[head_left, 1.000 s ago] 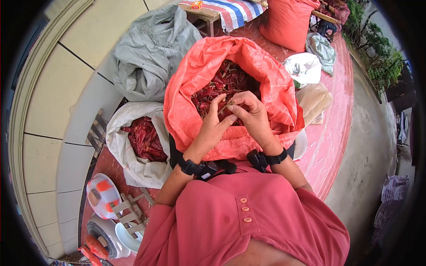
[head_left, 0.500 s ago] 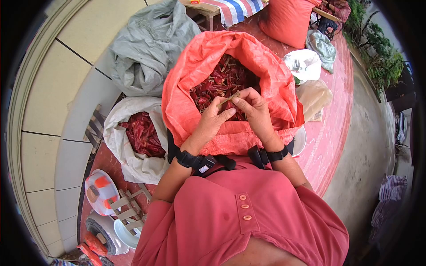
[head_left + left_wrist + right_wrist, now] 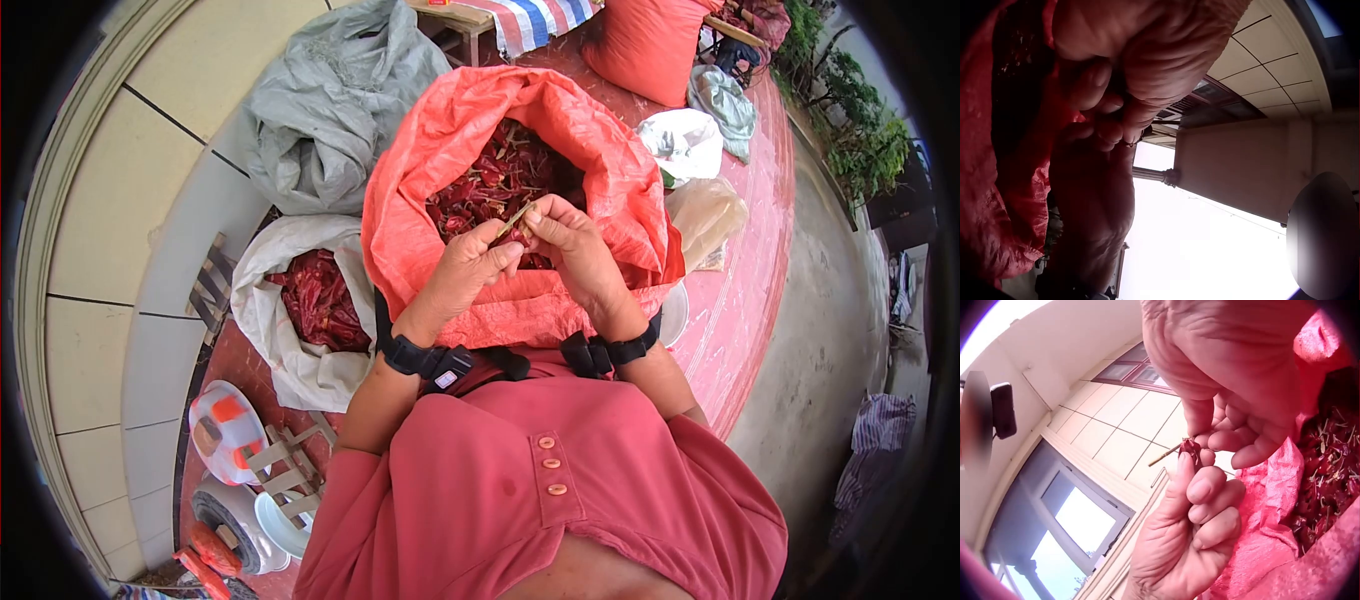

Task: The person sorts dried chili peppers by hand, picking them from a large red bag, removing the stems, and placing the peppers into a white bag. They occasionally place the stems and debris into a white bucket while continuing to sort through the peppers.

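Observation:
A large red woven sack stands open in front of the person, with dried red chili pieces and stems inside. Over its near side both hands meet. The left hand pinches a small dark red chili piece between thumb and fingers; a thin pale stem sticks out beside it. The right hand has its thumb and forefinger pinched at the same piece, its other fingers curled. In the left wrist view, the fingertips touch and the piece is mostly hidden.
At the left stand a white sack of red chilies and a grey sack. A full red sack, white bag and beige bag lie beyond and right. A small wooden chair and basins are lower left.
Both hands stay together over the sack, slightly turned. The stem, seen lying across between the fingertips half a second ago, now points more steeply upward. The view has shifted slightly.

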`<action>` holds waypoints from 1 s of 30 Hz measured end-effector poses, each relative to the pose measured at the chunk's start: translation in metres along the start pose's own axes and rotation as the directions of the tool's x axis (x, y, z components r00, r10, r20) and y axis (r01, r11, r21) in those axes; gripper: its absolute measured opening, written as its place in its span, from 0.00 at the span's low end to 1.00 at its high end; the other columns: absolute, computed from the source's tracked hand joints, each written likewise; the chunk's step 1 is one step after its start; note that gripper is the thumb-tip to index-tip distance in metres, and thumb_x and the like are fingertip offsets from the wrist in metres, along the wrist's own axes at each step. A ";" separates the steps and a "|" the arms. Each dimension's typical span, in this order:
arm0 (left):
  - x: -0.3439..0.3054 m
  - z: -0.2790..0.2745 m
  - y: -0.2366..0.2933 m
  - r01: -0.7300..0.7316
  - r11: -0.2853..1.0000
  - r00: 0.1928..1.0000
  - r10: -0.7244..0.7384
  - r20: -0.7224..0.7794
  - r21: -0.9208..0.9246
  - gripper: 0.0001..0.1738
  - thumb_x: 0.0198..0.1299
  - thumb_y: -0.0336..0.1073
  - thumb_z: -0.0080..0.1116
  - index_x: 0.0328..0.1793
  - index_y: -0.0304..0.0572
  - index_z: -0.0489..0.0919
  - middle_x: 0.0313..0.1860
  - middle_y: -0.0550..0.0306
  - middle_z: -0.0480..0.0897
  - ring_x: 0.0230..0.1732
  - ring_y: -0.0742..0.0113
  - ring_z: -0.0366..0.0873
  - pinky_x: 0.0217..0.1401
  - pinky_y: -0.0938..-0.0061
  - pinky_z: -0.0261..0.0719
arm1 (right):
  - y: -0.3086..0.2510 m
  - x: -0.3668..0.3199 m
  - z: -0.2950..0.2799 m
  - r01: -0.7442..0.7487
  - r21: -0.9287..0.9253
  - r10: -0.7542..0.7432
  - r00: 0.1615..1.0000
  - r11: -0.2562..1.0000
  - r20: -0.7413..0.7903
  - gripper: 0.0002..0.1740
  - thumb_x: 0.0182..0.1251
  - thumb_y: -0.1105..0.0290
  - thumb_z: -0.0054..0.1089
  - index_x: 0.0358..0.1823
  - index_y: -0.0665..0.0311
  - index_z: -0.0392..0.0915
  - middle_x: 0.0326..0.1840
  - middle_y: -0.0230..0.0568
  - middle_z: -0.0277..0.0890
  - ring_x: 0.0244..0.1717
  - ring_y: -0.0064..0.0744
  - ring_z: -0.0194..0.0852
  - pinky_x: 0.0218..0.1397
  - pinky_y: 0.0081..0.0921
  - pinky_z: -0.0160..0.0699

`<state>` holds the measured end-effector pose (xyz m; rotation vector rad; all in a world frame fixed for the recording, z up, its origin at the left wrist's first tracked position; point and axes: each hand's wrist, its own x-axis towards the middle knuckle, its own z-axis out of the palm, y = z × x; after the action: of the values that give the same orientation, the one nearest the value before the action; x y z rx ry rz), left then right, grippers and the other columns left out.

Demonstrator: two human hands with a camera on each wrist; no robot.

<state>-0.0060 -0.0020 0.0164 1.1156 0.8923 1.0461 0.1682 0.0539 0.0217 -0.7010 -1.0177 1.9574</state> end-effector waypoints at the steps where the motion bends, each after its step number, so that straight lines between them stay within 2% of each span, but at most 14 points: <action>1: -0.001 0.000 0.002 0.005 1.000 1.000 -0.005 0.005 0.011 0.11 0.69 0.42 0.55 0.51 0.46 0.76 0.27 0.70 0.74 0.22 0.86 0.58 0.24 0.89 0.54 | 0.000 0.000 -0.001 -0.035 0.041 0.034 0.999 0.999 0.030 0.05 0.71 0.68 0.57 0.38 0.60 0.75 0.33 0.27 0.76 0.32 0.16 0.72 0.43 0.18 0.75; 6: -0.005 0.000 0.011 -0.007 0.993 0.999 0.003 0.037 0.122 0.11 0.69 0.42 0.55 0.50 0.46 0.77 0.27 0.72 0.73 0.24 0.87 0.60 0.25 0.88 0.56 | 0.003 0.001 -0.005 -0.191 0.187 0.156 0.970 0.964 0.185 0.05 0.71 0.67 0.57 0.38 0.60 0.75 0.31 0.27 0.76 0.30 0.17 0.72 0.44 0.21 0.78; 9: -0.007 -0.003 0.009 0.020 0.992 0.998 -0.027 0.055 0.124 0.11 0.69 0.42 0.55 0.50 0.46 0.77 0.27 0.73 0.73 0.25 0.87 0.61 0.25 0.88 0.58 | 0.009 0.004 -0.010 -0.289 0.194 0.260 0.952 0.938 0.161 0.06 0.72 0.67 0.56 0.38 0.60 0.75 0.30 0.27 0.75 0.30 0.18 0.73 0.44 0.22 0.80; 12: -0.007 -0.002 0.005 0.009 0.994 1.000 -0.011 0.013 0.108 0.11 0.70 0.43 0.54 0.50 0.46 0.77 0.27 0.73 0.72 0.24 0.86 0.60 0.25 0.88 0.58 | 0.009 0.001 -0.001 -0.197 0.180 0.187 0.980 0.964 0.076 0.05 0.72 0.66 0.56 0.39 0.59 0.75 0.29 0.26 0.74 0.31 0.18 0.74 0.44 0.22 0.80; 15: -0.007 -0.002 -0.009 -0.070 0.990 0.996 0.076 -0.047 0.119 0.11 0.70 0.43 0.54 0.49 0.47 0.77 0.25 0.73 0.69 0.23 0.85 0.58 0.24 0.87 0.56 | 0.016 0.003 -0.003 -0.090 0.123 0.089 0.996 0.988 0.008 0.04 0.72 0.67 0.56 0.39 0.58 0.75 0.31 0.26 0.75 0.31 0.17 0.74 0.44 0.21 0.79; 18: -0.006 -0.004 -0.011 0.031 0.996 0.996 -0.024 -0.081 0.084 0.11 0.70 0.43 0.53 0.48 0.46 0.77 0.24 0.73 0.66 0.22 0.85 0.57 0.23 0.87 0.55 | 0.010 -0.003 0.002 0.047 -0.135 -0.052 0.998 0.990 -0.033 0.02 0.72 0.70 0.56 0.40 0.59 0.74 0.33 0.27 0.76 0.34 0.17 0.75 0.44 0.20 0.79; 21: -0.008 0.004 -0.003 0.062 0.993 0.983 -0.043 -0.179 0.103 0.11 0.71 0.40 0.50 0.43 0.39 0.76 0.22 0.71 0.66 0.24 0.82 0.60 0.27 0.83 0.60 | 0.009 -0.009 0.009 0.192 -0.208 -0.188 0.981 0.959 0.037 0.02 0.69 0.75 0.58 0.38 0.63 0.75 0.35 0.30 0.77 0.37 0.19 0.76 0.44 0.19 0.78; 23: -0.007 0.005 -0.006 0.018 0.998 0.976 -0.005 -0.216 0.060 0.11 0.70 0.39 0.51 0.42 0.40 0.76 0.21 0.71 0.65 0.24 0.82 0.59 0.26 0.83 0.59 | 0.007 -0.011 0.013 0.375 -0.527 -0.379 0.919 0.763 0.105 0.03 0.65 0.78 0.61 0.37 0.65 0.76 0.36 0.33 0.78 0.38 0.25 0.78 0.44 0.21 0.78; 25: -0.005 0.005 -0.009 -0.004 1.000 0.971 0.002 -0.238 -0.007 0.09 0.70 0.40 0.53 0.42 0.42 0.76 0.21 0.71 0.65 0.22 0.83 0.57 0.24 0.84 0.55 | 0.002 -0.014 0.018 0.496 -0.727 -0.510 0.828 0.475 0.231 0.05 0.61 0.80 0.62 0.37 0.65 0.77 0.38 0.37 0.79 0.40 0.30 0.80 0.44 0.22 0.79; 27: -0.004 0.002 -0.010 -0.004 0.995 0.970 -0.020 -0.243 -0.098 0.08 0.69 0.40 0.55 0.44 0.46 0.75 0.21 0.73 0.65 0.19 0.85 0.55 0.19 0.86 0.49 | -0.004 -0.017 0.023 0.564 -0.809 -0.576 0.722 0.168 0.383 0.07 0.57 0.81 0.64 0.37 0.65 0.78 0.39 0.40 0.79 0.40 0.36 0.80 0.44 0.24 0.79; 30: -0.005 0.006 -0.012 0.005 0.933 0.974 -0.087 -0.211 -0.361 0.06 0.68 0.37 0.55 0.45 0.45 0.76 0.21 0.73 0.65 0.18 0.86 0.54 0.18 0.87 0.47 | -0.001 -0.019 0.021 0.570 -0.822 -0.593 0.667 0.015 0.451 0.09 0.54 0.81 0.64 0.37 0.65 0.79 0.41 0.44 0.79 0.43 0.42 0.80 0.44 0.27 0.79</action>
<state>0.0009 -0.0096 0.0067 0.6763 0.8555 1.2546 0.1633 0.0296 0.0356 -0.6697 -2.0741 0.3840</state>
